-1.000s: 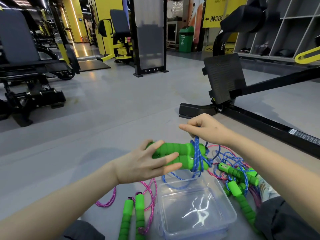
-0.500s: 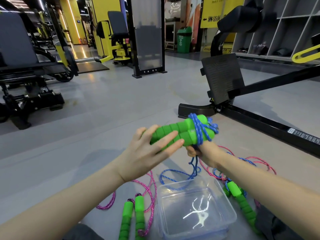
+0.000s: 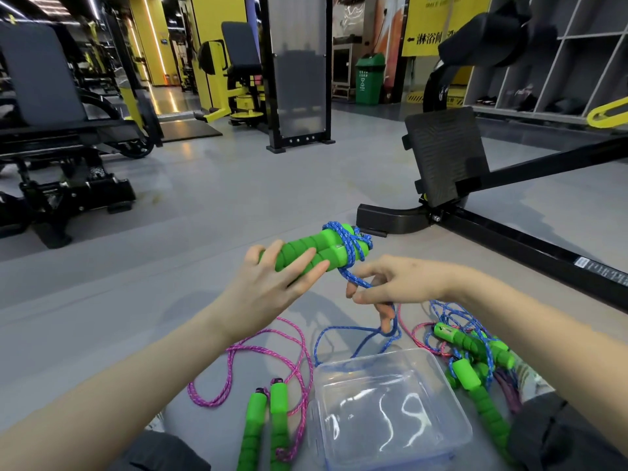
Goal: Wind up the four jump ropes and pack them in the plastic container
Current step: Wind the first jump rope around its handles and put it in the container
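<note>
Clear plastic container (image 3: pixel 390 416) nearest, on the grey floor (image 3: pixel 204 212), nothing inside. Pink rope (image 3: pixel 268 362) with two green handles just left of it; tangle of ropes and handles (image 3: pixel 475 358) just right. Above the box, right hand (image 3: pixel 404 283) pinches the loose blue cord (image 3: pixel 360 338), which trails down to the container's far rim. Left hand (image 3: pixel 272 287) grips a pair of green handles (image 3: pixel 316 253), cord wound round their far end. Beyond, black gym machine (image 3: pixel 448 171)
</note>
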Demonstrator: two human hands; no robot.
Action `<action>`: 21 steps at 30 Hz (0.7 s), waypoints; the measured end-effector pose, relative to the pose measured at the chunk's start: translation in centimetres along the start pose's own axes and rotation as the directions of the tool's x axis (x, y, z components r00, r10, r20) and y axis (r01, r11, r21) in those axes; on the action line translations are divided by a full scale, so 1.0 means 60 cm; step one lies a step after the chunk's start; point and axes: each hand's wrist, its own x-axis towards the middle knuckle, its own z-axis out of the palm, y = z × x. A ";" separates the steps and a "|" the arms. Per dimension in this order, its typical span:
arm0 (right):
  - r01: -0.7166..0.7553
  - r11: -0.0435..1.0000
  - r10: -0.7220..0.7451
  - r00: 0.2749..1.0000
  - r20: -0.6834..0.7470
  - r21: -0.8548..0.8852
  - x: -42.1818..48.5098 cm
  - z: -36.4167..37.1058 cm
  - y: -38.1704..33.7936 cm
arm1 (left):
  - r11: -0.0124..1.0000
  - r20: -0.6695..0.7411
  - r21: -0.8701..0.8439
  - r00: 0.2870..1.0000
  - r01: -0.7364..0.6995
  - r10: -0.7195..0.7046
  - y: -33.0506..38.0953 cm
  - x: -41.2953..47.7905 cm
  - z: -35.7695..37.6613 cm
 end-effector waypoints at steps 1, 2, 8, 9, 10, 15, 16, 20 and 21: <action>0.000 0.999 -0.002 0.999 0.041 0.052 -0.005 -0.006 0.002 | 1.000 0.014 -0.004 1.000 -0.002 0.002 0.000 0.003 0.000; -0.005 0.994 -0.003 0.997 0.074 0.105 -0.008 -0.010 0.006 | 1.000 0.030 -0.004 1.000 -0.006 0.006 0.001 0.007 -0.001; 0.070 0.918 -0.125 0.985 0.116 0.392 -0.022 -0.031 0.012 | 0.999 0.166 -0.019 0.985 0.042 -0.038 -0.012 0.004 -0.001; 0.082 0.908 -0.132 0.987 0.095 0.410 -0.023 -0.036 0.012 | 0.999 0.175 -0.016 0.984 0.042 -0.039 -0.017 -0.001 0.001; 0.100 0.916 -0.131 0.990 0.053 0.388 -0.022 -0.041 0.013 | 0.999 0.183 -0.009 0.983 0.030 -0.028 -0.022 -0.006 0.002; 0.265 0.946 -0.198 0.929 -0.314 0.189 -0.009 -0.045 0.004 | 0.996 0.135 0.045 0.989 -0.071 0.064 -0.024 -0.023 0.017; 0.280 0.942 -0.206 0.918 -0.340 0.183 -0.007 -0.043 0.001 | 0.994 0.125 0.045 0.988 -0.100 0.093 -0.020 -0.024 0.019; 0.329 0.927 -0.204 0.843 -0.497 0.177 -0.002 -0.043 -0.001 | 0.973 0.044 -0.016 0.973 -0.228 0.229 -0.009 -0.015 0.006; 0.339 0.925 -0.198 0.816 -0.543 0.171 0.000 -0.046 0.002 | 0.966 0.004 -0.051 0.967 -0.253 0.254 -0.005 -0.011 0.001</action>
